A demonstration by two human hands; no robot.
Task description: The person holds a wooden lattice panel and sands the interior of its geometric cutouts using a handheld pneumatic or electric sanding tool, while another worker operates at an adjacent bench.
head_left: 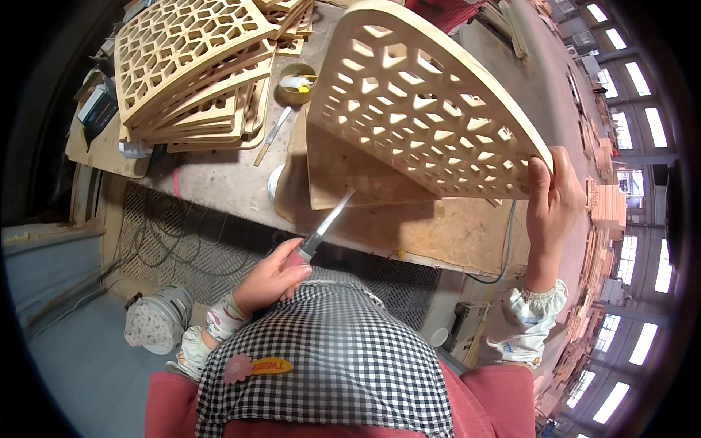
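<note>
My left hand (276, 276) is closed round the red and black handle of a hand file (332, 220). Its slim, pale blade points up and to the right, the tip near the front edge of a brown board on the table. With thumb and fingers, my right hand (553, 197) grips the right corner of a pale wooden lattice panel (420, 102). The panel is tilted up on edge, pierced all over with angular holes, and has a curved outer rim. The blade's tip appears apart from the panel.
Stacked lattice panels (193, 66) stand at the far left of the worktable (226, 175). Near them are a round bowl (296, 84) with yellow items and a flat, slim tool (272, 136). A green hose (509, 241) hangs over the front edge. A whitish bucket (159, 319) sits lower left.
</note>
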